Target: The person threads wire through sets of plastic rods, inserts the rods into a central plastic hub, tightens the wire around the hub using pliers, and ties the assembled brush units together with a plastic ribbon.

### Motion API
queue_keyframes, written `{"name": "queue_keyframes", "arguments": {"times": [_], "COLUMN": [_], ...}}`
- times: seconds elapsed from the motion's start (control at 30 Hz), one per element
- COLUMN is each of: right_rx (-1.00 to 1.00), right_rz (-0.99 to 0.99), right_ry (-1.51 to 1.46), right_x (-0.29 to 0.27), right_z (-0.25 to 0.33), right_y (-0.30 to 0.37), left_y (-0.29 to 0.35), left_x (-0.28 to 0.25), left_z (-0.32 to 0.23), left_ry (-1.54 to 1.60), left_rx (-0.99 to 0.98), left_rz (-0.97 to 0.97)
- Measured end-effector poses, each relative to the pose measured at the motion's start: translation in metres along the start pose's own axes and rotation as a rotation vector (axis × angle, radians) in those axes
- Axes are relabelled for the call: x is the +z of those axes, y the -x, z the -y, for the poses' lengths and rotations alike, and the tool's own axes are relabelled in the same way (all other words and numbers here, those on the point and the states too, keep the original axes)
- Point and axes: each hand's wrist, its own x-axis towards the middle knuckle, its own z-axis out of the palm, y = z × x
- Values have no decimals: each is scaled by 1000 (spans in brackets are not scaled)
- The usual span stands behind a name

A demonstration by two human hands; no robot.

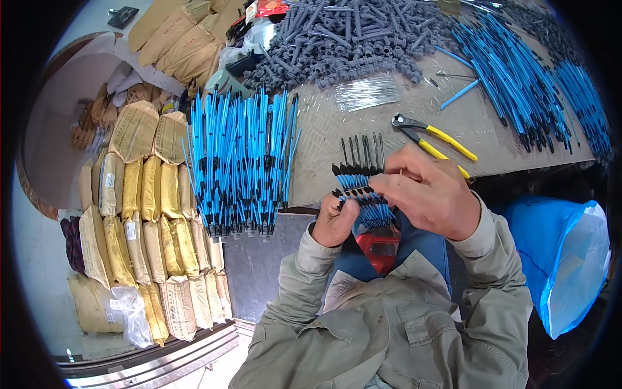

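A row of thin blue rods with black ends (357,181) lies side by side above my lap, at the table's near edge. My left hand (335,219) is closed on its left end, the thumb pressed on top. From the right, my right hand (431,191) bends over the same row with fingers pinched together at its black ends; what they pinch is too small to make out. Several dark slim stems (363,152) stick out beyond the row. End-cutting pliers with yellow handles (444,139) lie just past my right hand. Below the row, a red object (378,251) shows between my legs.
Straight metal wires (367,94) lie on the table (311,142) before a heap of grey plastic parts (356,42). Blue rods are piled at right (518,78) and left (240,162). Stacked paper-wrapped packs (149,240) stand left; a blue bag (551,259) stands right.
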Motion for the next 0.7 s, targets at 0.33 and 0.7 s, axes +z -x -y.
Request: {"name": "queue_keyframes", "arguments": {"times": [0.33, 0.7], "right_rx": [-8, 25], "right_rz": [-45, -93], "right_ry": [49, 33], "right_x": [-1, 7], "right_z": [1, 2], "right_y": [3, 5], "left_y": [-3, 1], "left_x": [13, 1], "left_z": [-6, 4], "left_ry": [54, -51], "left_rx": [101, 72], "left_rz": [-76, -84]}}
